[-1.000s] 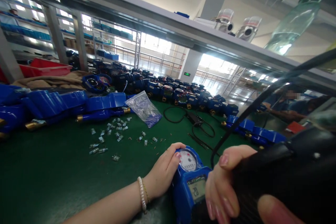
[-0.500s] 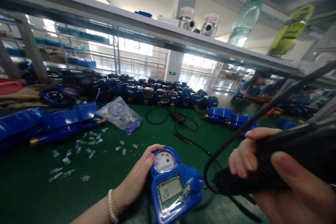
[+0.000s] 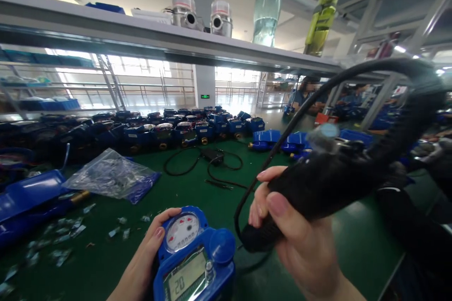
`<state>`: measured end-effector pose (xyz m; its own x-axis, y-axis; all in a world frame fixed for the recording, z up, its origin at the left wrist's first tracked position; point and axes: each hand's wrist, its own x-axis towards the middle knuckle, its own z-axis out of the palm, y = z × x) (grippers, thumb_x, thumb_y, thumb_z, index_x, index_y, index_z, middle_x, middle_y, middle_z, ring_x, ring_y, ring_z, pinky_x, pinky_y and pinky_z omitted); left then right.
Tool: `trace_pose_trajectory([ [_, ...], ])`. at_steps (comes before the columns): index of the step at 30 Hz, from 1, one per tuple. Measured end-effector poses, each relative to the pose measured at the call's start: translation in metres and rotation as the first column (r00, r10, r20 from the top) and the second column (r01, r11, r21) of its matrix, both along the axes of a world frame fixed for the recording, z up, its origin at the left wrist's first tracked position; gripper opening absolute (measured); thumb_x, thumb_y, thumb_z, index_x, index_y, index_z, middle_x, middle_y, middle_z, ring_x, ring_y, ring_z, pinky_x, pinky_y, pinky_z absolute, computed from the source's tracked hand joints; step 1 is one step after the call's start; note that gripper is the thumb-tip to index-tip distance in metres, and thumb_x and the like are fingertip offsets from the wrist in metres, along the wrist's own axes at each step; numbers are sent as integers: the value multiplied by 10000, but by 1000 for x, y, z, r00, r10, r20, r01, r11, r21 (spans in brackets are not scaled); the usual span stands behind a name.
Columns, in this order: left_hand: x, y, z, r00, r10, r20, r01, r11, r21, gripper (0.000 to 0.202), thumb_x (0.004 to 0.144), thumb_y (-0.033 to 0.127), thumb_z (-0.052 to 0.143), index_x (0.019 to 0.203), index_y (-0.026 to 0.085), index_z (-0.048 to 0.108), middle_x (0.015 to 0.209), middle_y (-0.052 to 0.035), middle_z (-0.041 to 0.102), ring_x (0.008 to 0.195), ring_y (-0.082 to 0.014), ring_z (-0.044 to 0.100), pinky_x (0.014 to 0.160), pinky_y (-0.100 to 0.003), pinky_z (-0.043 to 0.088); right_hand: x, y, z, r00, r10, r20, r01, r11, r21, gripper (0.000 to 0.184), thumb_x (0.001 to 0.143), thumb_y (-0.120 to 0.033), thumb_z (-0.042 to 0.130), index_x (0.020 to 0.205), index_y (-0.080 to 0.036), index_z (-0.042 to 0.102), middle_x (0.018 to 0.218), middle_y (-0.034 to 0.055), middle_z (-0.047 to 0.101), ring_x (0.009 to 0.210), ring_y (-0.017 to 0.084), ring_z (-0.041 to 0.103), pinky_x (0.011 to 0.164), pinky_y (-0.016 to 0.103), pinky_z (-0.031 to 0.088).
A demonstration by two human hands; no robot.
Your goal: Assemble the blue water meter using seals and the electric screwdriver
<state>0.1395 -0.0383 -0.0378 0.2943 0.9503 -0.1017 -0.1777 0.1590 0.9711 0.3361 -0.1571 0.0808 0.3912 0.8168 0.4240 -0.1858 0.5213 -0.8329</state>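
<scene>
My left hand (image 3: 141,263) is wrapped round the left side of a blue water meter (image 3: 192,263) at the bottom centre; the meter has a round white dial and a small screen reading 20. My right hand (image 3: 300,240) is closed on a black corded power tool (image 3: 328,183), lifted above and to the right of the meter. The tool's thick black cable (image 3: 420,84) arcs up and over to the right, and a thinner loop of cable hangs beside the meter.
Green mat (image 3: 197,188) covers the bench. A clear plastic bag of small parts (image 3: 109,176) lies left, with loose small metal pieces (image 3: 67,235) and blue meter bodies (image 3: 28,197). Rows of blue meters (image 3: 169,129) line the back. Black cables (image 3: 215,162) lie mid-table. Overhead shelf (image 3: 141,33) holds bottles. People sit far right.
My view has swung right and down. My right hand has raised the black tool up and away from the meter. My left hand has stayed on the meter.
</scene>
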Motion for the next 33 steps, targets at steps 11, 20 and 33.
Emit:
trace_pose_trajectory([
  [11, 0, 11, -7, 999, 4, 46, -1, 998, -56, 684, 551, 659, 750, 1023, 208, 546, 967, -61, 670, 862, -288, 638, 679, -325, 565, 5, -4, 11, 977, 90, -194, -96, 995, -20, 216, 805, -371, 653, 944, -216, 596, 592, -26, 518, 511, 104, 530, 519, 224, 440],
  [20, 0, 13, -6, 1000, -19, 23, 19, 1000, 11, 631, 586, 665, 718, 996, 200, 600, 994, -82, 661, 944, -334, 610, 774, -387, 550, -7, -9, 9, 989, 115, -98, -123, 990, -73, 275, 800, -409, 683, 982, -229, 582, 599, -32, 526, 528, 104, 518, 531, 245, 428],
  [33, 3, 10, -8, 999, -2, 42, 4, 998, -57, 668, 574, 632, 713, 1059, 213, 524, 996, -68, 669, 891, -303, 636, 715, -343, 556, -21, -11, 5, 994, 108, -25, -109, 990, -91, 325, 760, -460, 712, 934, -228, 566, 592, -38, 494, 510, 85, 467, 530, 238, 406],
])
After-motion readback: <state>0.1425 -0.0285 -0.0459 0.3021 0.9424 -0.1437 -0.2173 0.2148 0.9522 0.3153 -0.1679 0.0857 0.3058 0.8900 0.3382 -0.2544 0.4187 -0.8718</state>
